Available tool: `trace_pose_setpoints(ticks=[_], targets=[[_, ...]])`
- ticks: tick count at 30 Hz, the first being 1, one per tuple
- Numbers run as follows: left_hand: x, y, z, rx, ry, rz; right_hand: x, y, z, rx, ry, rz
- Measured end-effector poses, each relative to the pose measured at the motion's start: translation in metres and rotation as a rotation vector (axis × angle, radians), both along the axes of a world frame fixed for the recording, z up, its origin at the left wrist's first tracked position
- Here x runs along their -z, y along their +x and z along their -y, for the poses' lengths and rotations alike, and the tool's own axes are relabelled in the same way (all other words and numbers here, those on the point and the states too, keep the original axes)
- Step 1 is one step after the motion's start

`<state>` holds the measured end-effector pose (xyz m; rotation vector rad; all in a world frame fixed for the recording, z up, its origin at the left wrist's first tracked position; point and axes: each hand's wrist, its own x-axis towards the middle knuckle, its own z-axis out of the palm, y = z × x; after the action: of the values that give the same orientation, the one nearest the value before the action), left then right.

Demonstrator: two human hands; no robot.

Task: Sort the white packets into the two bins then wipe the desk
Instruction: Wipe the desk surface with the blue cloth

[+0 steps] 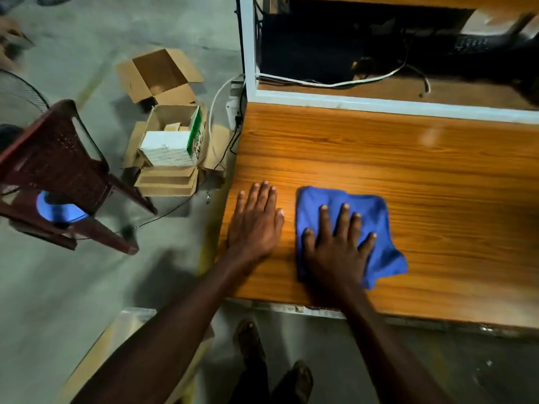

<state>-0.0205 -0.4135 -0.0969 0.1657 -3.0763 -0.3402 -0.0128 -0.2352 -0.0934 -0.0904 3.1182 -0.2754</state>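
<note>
Concrete floor with a dark red plastic chair (58, 167) way off to the left, then a pile of open cardboard boxes (169, 141) with white packets (166, 148) sitting in the nearer one, so the sorting part looks done as far as I can tell. Then the wood-grain desk (408, 176), nothing left on it but hands and cloth. Left hand (256, 223) is flat on the bare top near the left edge, fingers straight and close together, gripping nothing, just bracing. Just right of those fingertips the blue cloth (376, 214) lies bunched under the right hand (338, 243), fingers spread and pressing down on it. For a decent wipe I'd keep that palm flat, go in long overlapping strokes out past the fingertips toward the white-framed back, and work rightward.
</note>
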Motion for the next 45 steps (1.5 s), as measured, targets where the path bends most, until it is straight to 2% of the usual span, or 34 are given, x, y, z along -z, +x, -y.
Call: trace_pose_setpoints(ticks=[3,6,8,11,13,15,18,21,23,25,31,34,36,39,42,45], targets=[[0.000,0.000,0.001,0.011,-0.034,0.033,0.006,0.043,0.004,-0.213,0.021,-0.010],[-0.001,0.000,0.003,0.010,-0.034,0.026,0.001,0.024,-0.018,-0.346,0.048,0.008],[-0.003,0.002,0.002,-0.001,-0.003,0.013,-0.003,0.005,-0.049,-0.249,0.069,0.068],[-0.007,0.004,0.000,0.019,0.017,0.026,-0.007,0.009,-0.090,0.051,0.017,0.079],[-0.011,0.003,-0.005,0.017,0.046,0.050,-0.008,0.032,-0.095,0.046,0.028,0.060],[-0.015,-0.003,-0.019,0.037,0.077,0.061,-0.006,0.041,-0.090,-0.087,0.047,0.081],[-0.017,-0.013,-0.050,0.091,0.084,0.064,-0.009,-0.002,-0.105,-0.195,0.066,0.116],[-0.016,-0.022,-0.080,0.152,0.034,0.036,-0.011,-0.056,-0.154,0.031,0.053,0.133],[-0.017,-0.031,-0.100,0.182,0.015,0.048,-0.011,-0.060,-0.181,0.165,0.031,0.122],[-0.020,-0.043,-0.120,0.199,0.020,0.069,-0.008,-0.046,-0.187,0.209,0.028,0.099],[-0.006,-0.056,-0.142,0.175,-0.019,0.088,-0.007,-0.067,-0.223,0.053,0.077,0.047],[-0.004,-0.057,-0.141,0.175,-0.013,0.080,-0.009,-0.086,-0.249,0.203,0.053,0.073],[-0.004,-0.056,-0.142,0.171,-0.029,0.056,-0.006,-0.078,-0.238,0.222,0.071,0.054],[0.001,-0.057,-0.147,0.147,-0.039,0.015,-0.002,-0.076,-0.210,-0.010,0.081,0.046],[0.005,-0.058,-0.146,0.136,-0.061,-0.040,-0.002,-0.129,-0.194,-0.233,0.099,0.054],[0.007,-0.059,-0.147,0.138,-0.067,-0.039,-0.006,-0.186,-0.215,-0.120,0.093,0.102]])
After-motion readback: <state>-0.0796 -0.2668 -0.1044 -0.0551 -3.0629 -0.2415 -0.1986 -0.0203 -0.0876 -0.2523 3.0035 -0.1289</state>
